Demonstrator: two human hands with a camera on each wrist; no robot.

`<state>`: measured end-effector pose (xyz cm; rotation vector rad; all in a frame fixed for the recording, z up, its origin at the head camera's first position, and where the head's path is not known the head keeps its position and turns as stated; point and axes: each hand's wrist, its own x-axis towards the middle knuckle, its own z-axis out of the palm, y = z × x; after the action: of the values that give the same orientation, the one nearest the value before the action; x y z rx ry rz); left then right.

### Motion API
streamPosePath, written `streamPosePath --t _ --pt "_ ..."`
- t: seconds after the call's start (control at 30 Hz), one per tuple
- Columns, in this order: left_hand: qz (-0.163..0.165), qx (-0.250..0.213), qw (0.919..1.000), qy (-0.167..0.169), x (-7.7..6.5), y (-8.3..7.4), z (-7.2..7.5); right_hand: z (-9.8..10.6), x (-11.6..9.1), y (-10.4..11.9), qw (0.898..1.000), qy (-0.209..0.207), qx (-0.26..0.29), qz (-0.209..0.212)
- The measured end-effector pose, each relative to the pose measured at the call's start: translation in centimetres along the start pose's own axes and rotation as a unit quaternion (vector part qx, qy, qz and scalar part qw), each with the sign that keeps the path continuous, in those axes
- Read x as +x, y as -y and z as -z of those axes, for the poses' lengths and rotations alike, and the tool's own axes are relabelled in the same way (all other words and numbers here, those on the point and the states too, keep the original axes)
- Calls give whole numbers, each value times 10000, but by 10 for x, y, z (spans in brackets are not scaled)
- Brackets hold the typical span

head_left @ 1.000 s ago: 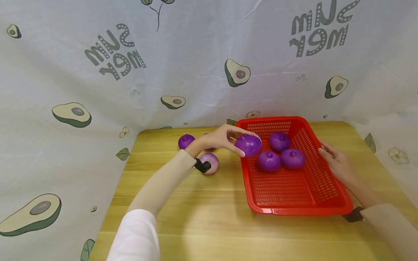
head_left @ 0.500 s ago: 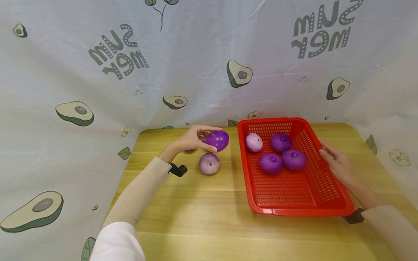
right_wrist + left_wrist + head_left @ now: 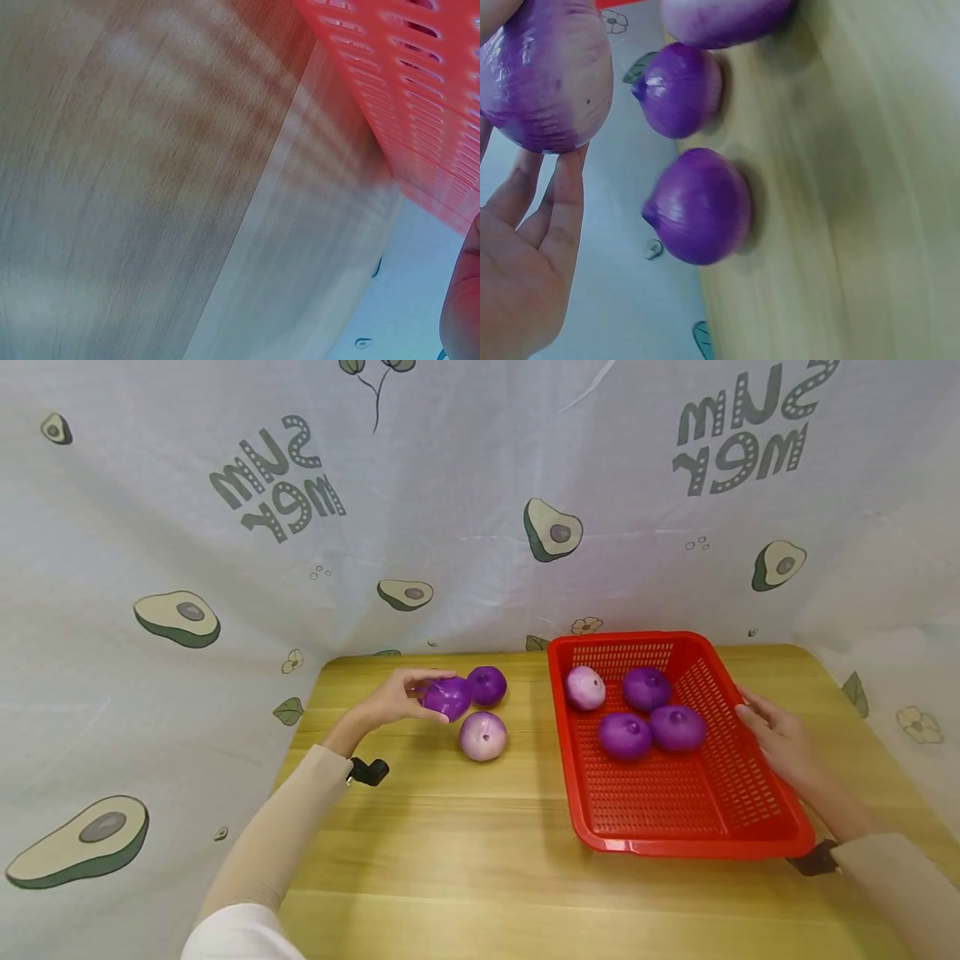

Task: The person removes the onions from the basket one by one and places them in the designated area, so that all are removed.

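My left hand (image 3: 393,697) grips a purple onion (image 3: 447,698) between thumb and fingers, held over the left part of the table. In the left wrist view this onion (image 3: 547,75) shows a paler side. Just to its right sits another purple onion (image 3: 487,686), and a pale one (image 3: 483,737) lies nearer the front. One more purple onion (image 3: 697,206) on the table shows in the left wrist view; in the head view it is mostly hidden behind the left hand. My right hand (image 3: 776,739) holds the right rim of a red plastic basket (image 3: 573,793).
Several onions lie in the back half of the basket, one of them pale (image 3: 585,688). The wooden table (image 3: 450,860) meets a hanging white cloth (image 3: 450,485) printed with avocados along its back edge.
The left hand has carried its onion leftward, from over the basket's left rim to above the onions on the table. The pale onion in the basket has come into sight. The right hand stays put.
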<state>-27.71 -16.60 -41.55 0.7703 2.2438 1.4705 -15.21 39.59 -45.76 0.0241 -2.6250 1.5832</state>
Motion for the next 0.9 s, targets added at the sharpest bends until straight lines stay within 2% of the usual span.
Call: streamPosePath --t 0.2,0.43,0.7,0.9 --pt "297 371 9986 -210 -15 18 1 1 0 1 10000 40 32 -73" --pt "788 214 9959 -382 -28 40 -6 0 -1 4 9999 45 -107 -68" --pt "917 128 9942 -550 -33 60 -14 -1 -2 5 9999 5 -132 22" --pt "1086 261 9921 -563 -34 68 -18 0 -1 3 9998 30 -175 -50"
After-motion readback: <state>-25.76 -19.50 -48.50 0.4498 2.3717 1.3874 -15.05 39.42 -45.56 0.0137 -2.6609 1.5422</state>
